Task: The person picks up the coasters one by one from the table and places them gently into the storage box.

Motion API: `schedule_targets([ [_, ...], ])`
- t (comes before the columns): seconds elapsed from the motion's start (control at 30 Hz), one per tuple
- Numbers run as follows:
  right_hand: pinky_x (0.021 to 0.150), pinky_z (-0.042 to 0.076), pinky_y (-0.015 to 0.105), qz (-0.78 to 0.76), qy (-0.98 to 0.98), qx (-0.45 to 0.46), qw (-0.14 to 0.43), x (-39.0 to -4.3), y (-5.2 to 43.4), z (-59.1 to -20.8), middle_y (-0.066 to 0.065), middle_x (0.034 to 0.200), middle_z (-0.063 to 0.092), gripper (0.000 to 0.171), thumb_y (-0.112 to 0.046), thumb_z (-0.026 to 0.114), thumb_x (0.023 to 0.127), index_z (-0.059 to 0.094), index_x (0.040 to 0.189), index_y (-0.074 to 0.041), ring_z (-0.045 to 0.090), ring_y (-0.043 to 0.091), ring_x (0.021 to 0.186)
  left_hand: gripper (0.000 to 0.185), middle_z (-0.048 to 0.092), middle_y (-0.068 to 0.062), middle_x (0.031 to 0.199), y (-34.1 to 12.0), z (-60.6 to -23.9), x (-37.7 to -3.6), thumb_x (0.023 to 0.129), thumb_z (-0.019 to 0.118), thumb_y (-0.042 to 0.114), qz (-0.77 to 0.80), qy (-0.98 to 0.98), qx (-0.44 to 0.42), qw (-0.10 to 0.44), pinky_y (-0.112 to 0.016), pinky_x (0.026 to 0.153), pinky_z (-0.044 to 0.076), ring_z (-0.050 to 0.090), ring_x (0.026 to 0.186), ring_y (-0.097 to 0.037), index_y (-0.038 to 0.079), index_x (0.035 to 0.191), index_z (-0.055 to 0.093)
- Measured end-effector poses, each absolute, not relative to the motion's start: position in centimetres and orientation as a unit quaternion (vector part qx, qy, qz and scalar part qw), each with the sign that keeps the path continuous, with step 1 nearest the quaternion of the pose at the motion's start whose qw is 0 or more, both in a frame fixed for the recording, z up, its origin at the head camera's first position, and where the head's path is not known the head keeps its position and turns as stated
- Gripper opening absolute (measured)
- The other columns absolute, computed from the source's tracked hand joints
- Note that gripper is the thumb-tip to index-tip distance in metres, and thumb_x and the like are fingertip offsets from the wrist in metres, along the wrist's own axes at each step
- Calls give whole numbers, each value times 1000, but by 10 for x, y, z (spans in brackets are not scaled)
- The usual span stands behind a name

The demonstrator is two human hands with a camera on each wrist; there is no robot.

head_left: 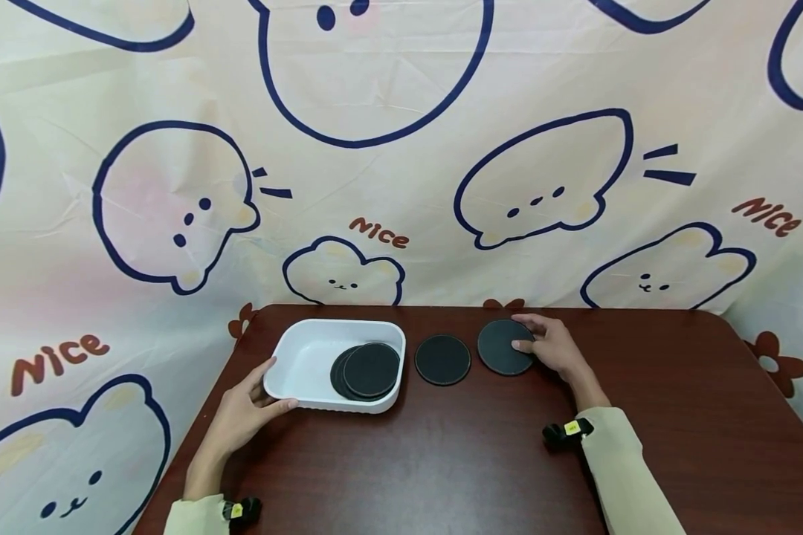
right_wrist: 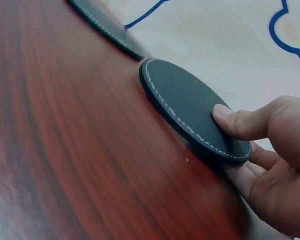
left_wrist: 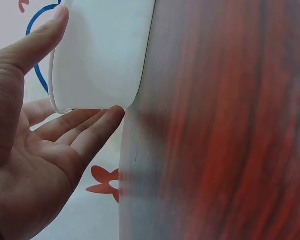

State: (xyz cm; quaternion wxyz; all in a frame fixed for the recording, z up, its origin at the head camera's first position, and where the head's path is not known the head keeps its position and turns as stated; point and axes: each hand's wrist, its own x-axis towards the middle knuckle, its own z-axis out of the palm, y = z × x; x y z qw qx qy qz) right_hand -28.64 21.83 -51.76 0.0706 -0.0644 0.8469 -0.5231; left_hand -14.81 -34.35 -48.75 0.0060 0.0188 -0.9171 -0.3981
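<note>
A white tray (head_left: pixel 297 359) stands on the dark wooden table (head_left: pixel 442 461) and holds a few black round coasters (head_left: pixel 371 369). My left hand (head_left: pixel 244 412) holds the tray's near left corner (left_wrist: pixel 97 60), thumb on one side and fingers under the rim. A second black coaster (head_left: pixel 442 360) lies flat just right of the tray. My right hand (head_left: pixel 552 345) pinches a third black coaster (head_left: pixel 502 346) by its right edge, thumb on top (right_wrist: pixel 230 122) and fingers beneath; the coaster (right_wrist: pixel 187 102) with white stitching is tilted up slightly off the table.
A cream cloth (head_left: pixel 401 148) printed with blue cartoon outlines hangs behind the table and drapes round its sides. The table's near half and right side hold nothing but my forearms.
</note>
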Motion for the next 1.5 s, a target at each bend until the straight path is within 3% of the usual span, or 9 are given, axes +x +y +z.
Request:
schedule_targets([
  [0.17, 88, 53, 16, -545, 834, -55, 65, -282, 221, -517, 27, 150, 61, 56, -9, 74, 101, 58, 155, -8, 62, 40, 133, 105, 40, -29, 168, -343, -487, -149, 90, 88, 42, -403, -915, 20, 6, -47, 104, 58, 58, 142, -48, 7, 169, 31],
  [0.4, 78, 58, 24, -561, 820, -35, 110, -275, 223, -509, 28, 141, 62, 54, -12, 69, 105, 54, 156, -6, 66, 27, 107, 105, 40, -30, 168, -343, -487, -148, 90, 88, 42, -397, -918, 19, 6, -49, 104, 58, 59, 141, -49, 6, 169, 30],
  [0.67, 92, 62, 21, -646, 744, -29, 169, -270, 230, -500, 30, 168, 37, 59, -8, 56, 111, 35, 167, -3, 68, 7, 118, 105, 41, -30, 167, -343, -488, -149, 89, 89, 42, -394, -919, 18, 9, -50, 105, 57, 59, 141, -48, 5, 169, 31],
  [0.8, 96, 62, 22, -697, 696, -34, 169, -267, 232, -493, 23, 156, 52, 60, -6, 52, 112, 29, 168, 0, 71, -3, 111, 105, 42, -30, 167, -343, -488, -149, 89, 89, 43, -390, -920, 18, 11, -51, 105, 56, 59, 140, -49, 5, 169, 31],
  [0.93, 95, 63, 24, -721, 673, -37, 165, -265, 232, -488, -1, 133, 66, 62, -7, 56, 112, 29, 167, 3, 73, 1, 111, 105, 42, -30, 167, -343, -488, -148, 89, 88, 43, -390, -921, 17, 11, -51, 105, 57, 60, 140, -48, 5, 168, 31],
  [1.0, 94, 63, 24, -725, 668, -40, 163, -264, 231, -485, -6, 128, 67, 64, -8, 58, 111, 29, 166, 4, 74, 2, 111, 104, 42, -30, 167, -343, -488, -148, 90, 88, 43, -390, -921, 18, 10, -51, 105, 57, 60, 140, -48, 5, 168, 31],
  [1.2, 93, 64, 24, -728, 667, -39, 155, -259, 228, -477, -6, 125, 69, 63, -10, 59, 111, 32, 165, 5, 75, 3, 110, 104, 41, -30, 167, -343, -486, -148, 90, 88, 43, -388, -921, 19, 8, -52, 106, 56, 59, 141, -49, 5, 168, 31],
  [1.5, 94, 64, 24, -735, 660, -31, 153, -253, 223, -474, 1, 137, 64, 61, -9, 57, 111, 32, 166, 4, 74, 3, 112, 104, 41, -30, 167, -342, -483, -145, 90, 88, 44, -385, -923, 21, 6, -52, 105, 57, 59, 140, -49, 5, 169, 31],
])
